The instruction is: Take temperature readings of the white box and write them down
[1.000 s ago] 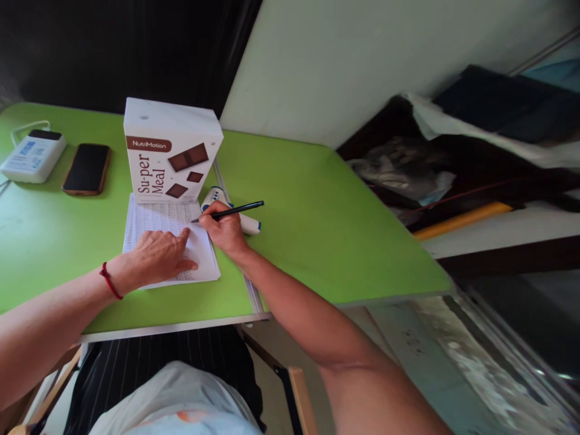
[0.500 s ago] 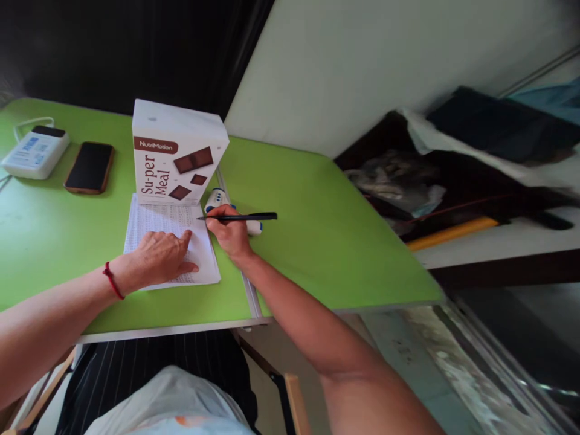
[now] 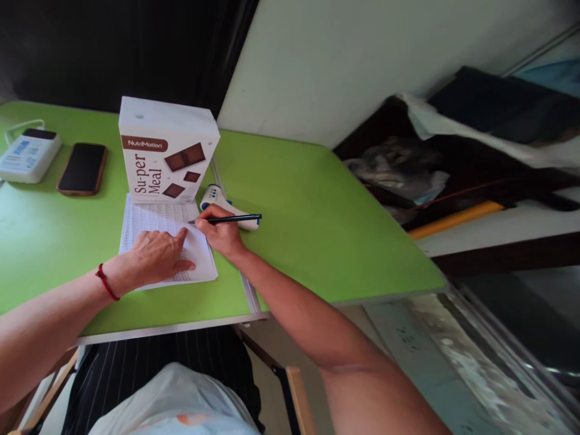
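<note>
While the right hand (image 3: 223, 234) pinches the pen (image 3: 238, 217), tip leftward, I see the left hand (image 3: 157, 257) loosely spread on the paper (image 3: 202, 254).

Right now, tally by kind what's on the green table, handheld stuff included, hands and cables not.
Pen: 1
Paper stack: 1
Box: 1
Phone: 1
White corded device: 1
White-and-blue device, partly hidden: 1
Total: 6
</note>
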Demonstrator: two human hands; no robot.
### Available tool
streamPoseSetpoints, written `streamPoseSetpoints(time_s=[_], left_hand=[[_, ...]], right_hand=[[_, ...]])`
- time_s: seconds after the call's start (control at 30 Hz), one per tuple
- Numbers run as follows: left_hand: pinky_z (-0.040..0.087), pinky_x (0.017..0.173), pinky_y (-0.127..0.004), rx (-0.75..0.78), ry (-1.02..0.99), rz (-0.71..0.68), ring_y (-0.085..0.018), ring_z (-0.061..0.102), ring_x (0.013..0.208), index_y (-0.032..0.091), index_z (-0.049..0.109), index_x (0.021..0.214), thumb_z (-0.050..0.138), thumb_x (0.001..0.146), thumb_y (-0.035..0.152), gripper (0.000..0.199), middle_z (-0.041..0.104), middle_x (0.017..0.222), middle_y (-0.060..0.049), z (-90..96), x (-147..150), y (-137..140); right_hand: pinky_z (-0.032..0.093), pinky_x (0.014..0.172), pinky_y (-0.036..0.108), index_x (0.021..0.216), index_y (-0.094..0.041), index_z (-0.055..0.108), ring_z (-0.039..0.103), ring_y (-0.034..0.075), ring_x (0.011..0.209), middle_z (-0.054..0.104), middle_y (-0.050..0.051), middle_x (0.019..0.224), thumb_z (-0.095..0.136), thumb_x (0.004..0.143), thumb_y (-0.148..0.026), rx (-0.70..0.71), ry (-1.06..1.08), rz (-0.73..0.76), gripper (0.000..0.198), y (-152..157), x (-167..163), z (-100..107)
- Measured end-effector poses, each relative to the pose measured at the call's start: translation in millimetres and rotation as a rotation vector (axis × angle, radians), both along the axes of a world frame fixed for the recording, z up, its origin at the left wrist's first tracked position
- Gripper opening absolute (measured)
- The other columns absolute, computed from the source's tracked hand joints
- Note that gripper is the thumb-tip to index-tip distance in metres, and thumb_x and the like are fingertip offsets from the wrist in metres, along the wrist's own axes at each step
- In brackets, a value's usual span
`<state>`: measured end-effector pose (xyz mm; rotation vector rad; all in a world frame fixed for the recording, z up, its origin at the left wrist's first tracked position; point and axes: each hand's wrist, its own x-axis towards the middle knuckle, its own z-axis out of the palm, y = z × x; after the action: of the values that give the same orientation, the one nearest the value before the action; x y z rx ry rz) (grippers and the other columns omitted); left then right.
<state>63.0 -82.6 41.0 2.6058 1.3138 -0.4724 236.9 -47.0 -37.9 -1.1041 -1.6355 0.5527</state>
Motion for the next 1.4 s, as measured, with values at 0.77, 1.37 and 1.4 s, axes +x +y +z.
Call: streamPoseSetpoints(time_s=[0.77,1.37,1.4], left_hand=[[0.05,0.079,-0.044,0.024,0.016,-0.011,-0.04,0.069,0.098,0.005,0.034,0.148,0.046,0.097,0.057,0.074,0.073,0.097,-0.022,-1.9,0.2,0.5],[0.049,0.079,-0.042,0.023,-0.012,-0.018,-0.039,0.069,0.097,0.005,0.035,0.148,0.046,0.097,0.055,0.072,0.072,0.091,-0.022,-2.3,-1.6,0.4],[0.049,0.079,-0.042,0.021,-0.013,-0.017,-0.039,0.069,0.097,0.005,0.035,0.148,0.046,0.097,0.055,0.072,0.072,0.092,-0.022,-2.3,-1.6,0.3]], right_hand=[[0.04,0.057,0.026,0.065,-0.023,0.048,0.045,0.012,0.056,0.051,-0.005,0.058,0.056,0.076,-0.024,-0.02,-0.057,0.01,0.013,-0.4,1.5,0.3],[0.038,0.055,0.026,0.062,-0.023,0.047,0.043,0.012,0.055,0.048,-0.006,0.056,0.054,0.073,-0.022,-0.008,-0.031,-0.067,0.013,-3.3,1.8,0.9],[0.038,0.055,0.026,0.062,-0.023,0.047,0.043,0.012,0.055,0.048,-0.006,0.055,0.054,0.074,-0.023,-0.007,-0.03,-0.062,0.013,-3.3,1.5,0.8]])
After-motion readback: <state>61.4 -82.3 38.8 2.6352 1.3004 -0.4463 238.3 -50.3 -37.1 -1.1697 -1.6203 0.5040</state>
